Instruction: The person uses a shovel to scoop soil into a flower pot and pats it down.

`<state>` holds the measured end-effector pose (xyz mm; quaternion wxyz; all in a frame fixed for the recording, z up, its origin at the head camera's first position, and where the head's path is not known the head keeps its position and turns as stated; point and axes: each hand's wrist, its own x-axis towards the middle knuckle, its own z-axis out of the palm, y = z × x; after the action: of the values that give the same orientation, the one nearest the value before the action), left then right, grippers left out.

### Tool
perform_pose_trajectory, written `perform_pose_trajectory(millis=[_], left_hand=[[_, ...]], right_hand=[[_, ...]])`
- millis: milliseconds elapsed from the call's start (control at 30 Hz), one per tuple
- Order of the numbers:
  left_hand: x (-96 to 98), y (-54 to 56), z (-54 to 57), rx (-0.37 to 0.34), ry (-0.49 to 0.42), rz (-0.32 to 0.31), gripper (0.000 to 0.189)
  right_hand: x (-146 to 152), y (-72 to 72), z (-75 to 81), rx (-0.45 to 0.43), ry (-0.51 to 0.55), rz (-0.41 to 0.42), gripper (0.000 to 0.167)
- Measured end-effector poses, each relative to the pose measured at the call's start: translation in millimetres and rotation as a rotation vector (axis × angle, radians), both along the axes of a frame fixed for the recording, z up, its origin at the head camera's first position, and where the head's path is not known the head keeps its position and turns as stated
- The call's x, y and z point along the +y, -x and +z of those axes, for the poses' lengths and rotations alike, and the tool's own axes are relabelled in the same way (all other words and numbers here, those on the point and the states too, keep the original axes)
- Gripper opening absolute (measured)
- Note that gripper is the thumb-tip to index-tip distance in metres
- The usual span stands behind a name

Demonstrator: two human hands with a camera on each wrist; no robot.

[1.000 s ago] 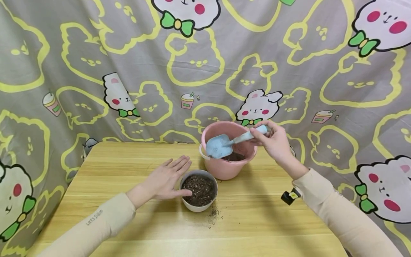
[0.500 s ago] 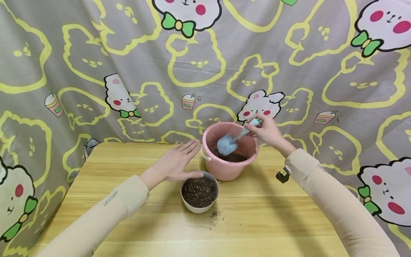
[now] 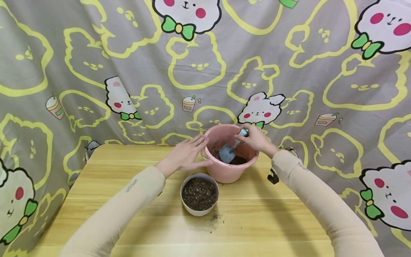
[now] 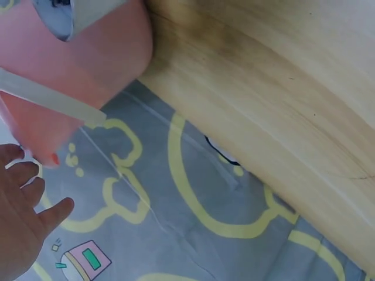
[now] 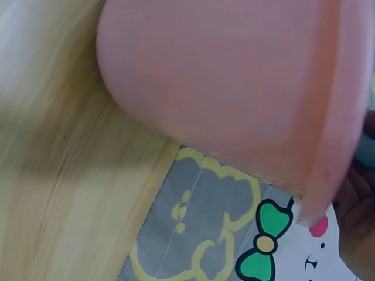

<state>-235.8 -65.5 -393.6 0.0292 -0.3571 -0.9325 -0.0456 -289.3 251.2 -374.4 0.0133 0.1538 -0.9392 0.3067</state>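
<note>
My right hand [image 3: 257, 138] grips the handle of a small blue trowel [image 3: 227, 154], its blade tilted down at the dark soil inside a pink bucket [image 3: 226, 175]. At the bucket's left rim my left hand [image 3: 186, 154] lies with fingers extended, near or touching the rim. The left wrist view shows that hand [image 4: 23, 216] with fingers spread beside the bucket [image 4: 111, 52]. Nearer to me stands a white bowl [image 3: 197, 213] filled with dark soil [image 3: 199, 192]. In the right wrist view the bucket [image 5: 234, 88] hides most of the right hand [image 5: 358, 216] and the trowel blade.
Spilled soil crumbs [image 3: 215, 219] lie on the wooden table [image 3: 257, 221] right of the bowl. A patterned grey curtain [image 3: 144, 64] hangs close behind the table's back edge. The bucket's white handle [image 4: 53, 96] hangs on its left side.
My left hand has moved from beside the bowl up and right to the bucket's rim. The right hand has lowered the trowel into the bucket, moving left.
</note>
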Motion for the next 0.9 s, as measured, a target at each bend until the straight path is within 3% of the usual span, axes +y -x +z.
perform_pose_trajectory(millis=[333,500,633,900], left_hand=[[10.3,10.8,-0.8,0.005,0.053,0.004,0.097],[9.5,11.4,-2.2,0.005,0.059,0.013,0.095],[9.3,11.1,-2.6,-0.003,0.056,0.015,0.095],[11.1,11.8,-3.7,0.003,0.051,0.007,0.095]], right_hand=[[-3.5,8.7,-8.0,0.023,-0.121,0.092,0.024],[-5.4,14.1,-0.9,0.082,-0.288,0.203,0.034],[-9.7,16.1,4.3,0.111,-0.395,0.265,0.025],[-12.3,19.9,3.1,-0.011,-0.444,0.318,0.019]])
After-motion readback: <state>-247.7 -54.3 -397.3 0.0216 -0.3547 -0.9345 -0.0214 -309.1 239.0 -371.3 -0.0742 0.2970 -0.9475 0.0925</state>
